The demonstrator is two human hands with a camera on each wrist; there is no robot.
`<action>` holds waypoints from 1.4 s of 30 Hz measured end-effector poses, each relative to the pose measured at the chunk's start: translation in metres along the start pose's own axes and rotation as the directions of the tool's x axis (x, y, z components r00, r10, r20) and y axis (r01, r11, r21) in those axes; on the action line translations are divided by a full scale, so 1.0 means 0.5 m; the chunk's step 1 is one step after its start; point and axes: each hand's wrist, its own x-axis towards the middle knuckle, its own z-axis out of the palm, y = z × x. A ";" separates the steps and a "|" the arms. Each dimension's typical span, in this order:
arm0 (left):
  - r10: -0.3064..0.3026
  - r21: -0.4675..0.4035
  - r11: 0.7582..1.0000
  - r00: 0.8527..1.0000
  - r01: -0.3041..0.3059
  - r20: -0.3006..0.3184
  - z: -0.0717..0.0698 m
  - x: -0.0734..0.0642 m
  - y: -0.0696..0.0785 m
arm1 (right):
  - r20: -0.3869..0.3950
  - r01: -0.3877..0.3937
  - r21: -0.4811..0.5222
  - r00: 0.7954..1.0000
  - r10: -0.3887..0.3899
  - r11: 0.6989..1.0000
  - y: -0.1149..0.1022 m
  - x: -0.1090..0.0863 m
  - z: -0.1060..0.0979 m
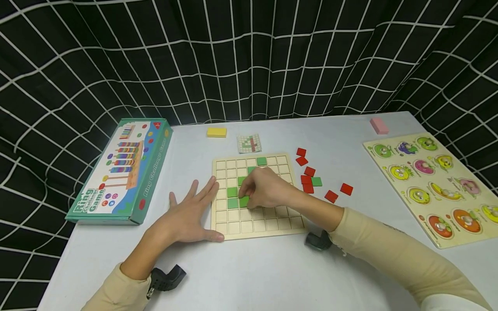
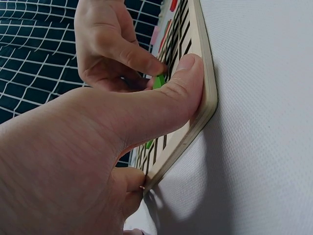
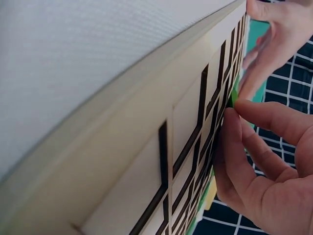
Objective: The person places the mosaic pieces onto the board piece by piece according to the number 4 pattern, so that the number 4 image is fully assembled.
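A wooden grid board [image 1: 254,227] lies on the white table. My left hand [image 1: 190,216] spreads its fingers at the board's left side, fingertips on the left edge and thumb at the near corner. In the left wrist view, that thumb lies on the board's wooden rim [image 2: 208,63]. My right hand [image 1: 268,188] reaches over the middle of the grid and pinches a green square tile [image 2: 159,81] between thumb and finger, right at a cell. Other green tiles [image 1: 232,192] sit in cells nearby, some partly hidden by the right hand.
Several loose red tiles [image 1: 347,189] and a green tile [image 1: 317,181] lie right of the board. Behind it are a pattern card [image 1: 249,144] and a yellow block [image 1: 216,132]. A game box [image 1: 120,172] stands left; a fruit puzzle board [image 1: 432,181] and pink block [image 1: 379,126] lie right.
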 end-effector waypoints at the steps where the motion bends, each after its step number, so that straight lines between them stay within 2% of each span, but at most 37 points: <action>1: 0.000 0.001 1.000 1.000 0.000 0.000 0.000 0.000 0.000 | -0.001 -0.001 0.000 1.000 0.001 1.000 0.000 0.000 0.000; 16: -0.004 0.012 1.000 1.000 0.004 0.000 -0.001 0.001 0.001 | -0.011 0.042 -0.015 0.999 -0.042 0.999 0.000 0.000 0.001; 30: -0.001 0.007 1.000 1.000 0.001 0.003 -0.001 0.000 0.001 | -0.016 0.035 -0.015 0.999 -0.035 0.999 0.004 -0.003 0.005; 42: 0.002 0.004 1.000 1.000 -0.002 -0.002 -0.002 -0.003 0.005 | -0.002 0.002 0.102 1.000 -0.002 0.995 0.016 -0.017 -0.007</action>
